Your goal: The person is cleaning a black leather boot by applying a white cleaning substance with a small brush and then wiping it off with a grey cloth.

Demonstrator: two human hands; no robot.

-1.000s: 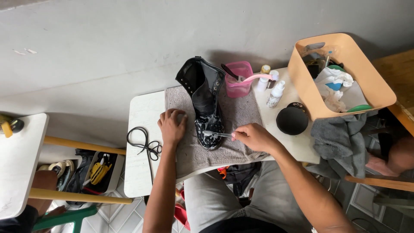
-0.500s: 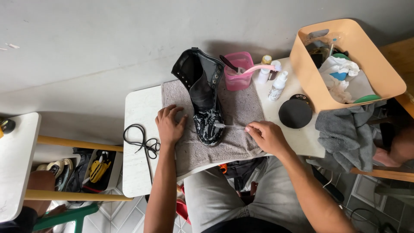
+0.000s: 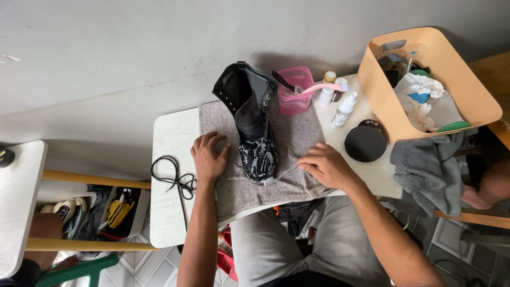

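Two hands work at a black lace-up boot [image 3: 254, 125] lying on a grey towel [image 3: 297, 141]. Left hand [image 3: 208, 157] rests flat, fingers spread, just left of the soapy toe. Right hand [image 3: 326, 166] pinches a small brush [image 3: 277, 176] whose head touches the toe.

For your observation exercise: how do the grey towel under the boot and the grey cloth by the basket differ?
The grey towel lies flat under the boot; the grey cloth hangs crumpled over the table edge. The towel is lighter grey, the cloth darker. Both are fabric.
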